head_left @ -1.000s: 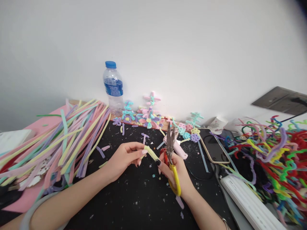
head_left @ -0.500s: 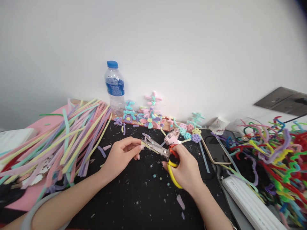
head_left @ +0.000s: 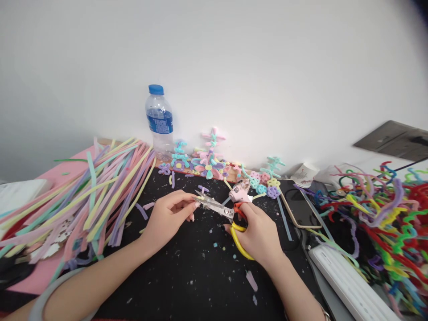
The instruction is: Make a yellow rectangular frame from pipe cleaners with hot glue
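My right hand [head_left: 257, 232] grips scissors [head_left: 223, 210] by their yellow and red handles. The blades point left and lie slightly apart, their tips close to my left fingertips. Thumb and fingers of my left hand [head_left: 175, 214] are pinched on a short pale yellow pipe cleaner [head_left: 200, 198], largely hidden by the fingers and blades. Just beyond the blades lies a small purple piece [head_left: 203, 189]. A pink glue gun [head_left: 240, 192] rests behind the scissors on the black mat [head_left: 187, 281].
Pastel pipe cleaners [head_left: 123, 191] are heaped on the left, bright curly ones [head_left: 384, 223] on the right. A water bottle [head_left: 159, 122] and fuzzy flowers [head_left: 209, 169] stand along the wall. On the right are a phone [head_left: 302, 207] and a white power strip [head_left: 347, 281]. Offcuts [head_left: 251, 281] litter the mat.
The scissor blades have come closer together, and my right hand has shifted slightly left. My left hand stays almost still, keeping its pinch.
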{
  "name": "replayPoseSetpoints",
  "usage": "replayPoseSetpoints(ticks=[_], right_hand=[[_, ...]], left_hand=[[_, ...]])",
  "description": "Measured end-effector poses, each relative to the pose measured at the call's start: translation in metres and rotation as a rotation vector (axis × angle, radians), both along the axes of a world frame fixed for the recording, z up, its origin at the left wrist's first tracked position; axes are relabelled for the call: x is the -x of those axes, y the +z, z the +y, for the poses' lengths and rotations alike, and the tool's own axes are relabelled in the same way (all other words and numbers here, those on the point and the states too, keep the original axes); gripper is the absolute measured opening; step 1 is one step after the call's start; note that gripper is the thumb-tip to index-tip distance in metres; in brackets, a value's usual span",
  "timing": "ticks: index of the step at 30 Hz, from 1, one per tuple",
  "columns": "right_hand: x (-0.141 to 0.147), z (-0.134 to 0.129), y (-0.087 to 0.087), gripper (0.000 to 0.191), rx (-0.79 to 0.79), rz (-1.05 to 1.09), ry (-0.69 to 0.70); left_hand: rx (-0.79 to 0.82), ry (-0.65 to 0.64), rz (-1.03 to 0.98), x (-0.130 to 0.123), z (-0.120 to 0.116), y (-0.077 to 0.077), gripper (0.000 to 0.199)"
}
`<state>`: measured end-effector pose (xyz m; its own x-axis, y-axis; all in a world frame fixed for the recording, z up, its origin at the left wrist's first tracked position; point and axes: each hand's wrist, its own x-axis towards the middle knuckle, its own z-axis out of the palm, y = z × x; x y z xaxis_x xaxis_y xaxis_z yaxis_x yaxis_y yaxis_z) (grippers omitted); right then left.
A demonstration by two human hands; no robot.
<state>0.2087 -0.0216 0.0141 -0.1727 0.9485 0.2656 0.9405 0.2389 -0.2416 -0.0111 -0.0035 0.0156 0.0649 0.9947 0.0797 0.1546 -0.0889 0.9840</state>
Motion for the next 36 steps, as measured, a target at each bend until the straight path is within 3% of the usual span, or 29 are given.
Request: replayPoseSetpoints(ticks=[21, 28, 32, 36], right_hand=[[0.006, -0.003, -0.004, 0.039, 0.041, -0.056, 0.039], [0.004, -0.003, -0.006, 0.039, -0.048, 0.003, 0.050], [-0.004, 0.001, -0.001, 0.039, -0.116, 0.073, -0.056], [-0.025, 0.012, 0.001, 0.031, -0.121, 0.028, -0.298]], left_hand=[[-0.027, -0.060, 0.052, 0.000, -0.001, 0.000, 0.010], [0.000, -0.053, 0.002, -0.001, -0.001, -0.001, 0.009], [0.035, -0.021, -0.048, -0.001, 0.001, -0.001, 0.010], [0.099, -0.021, -0.071, -0.001, 0.003, -0.002, 0.013]])
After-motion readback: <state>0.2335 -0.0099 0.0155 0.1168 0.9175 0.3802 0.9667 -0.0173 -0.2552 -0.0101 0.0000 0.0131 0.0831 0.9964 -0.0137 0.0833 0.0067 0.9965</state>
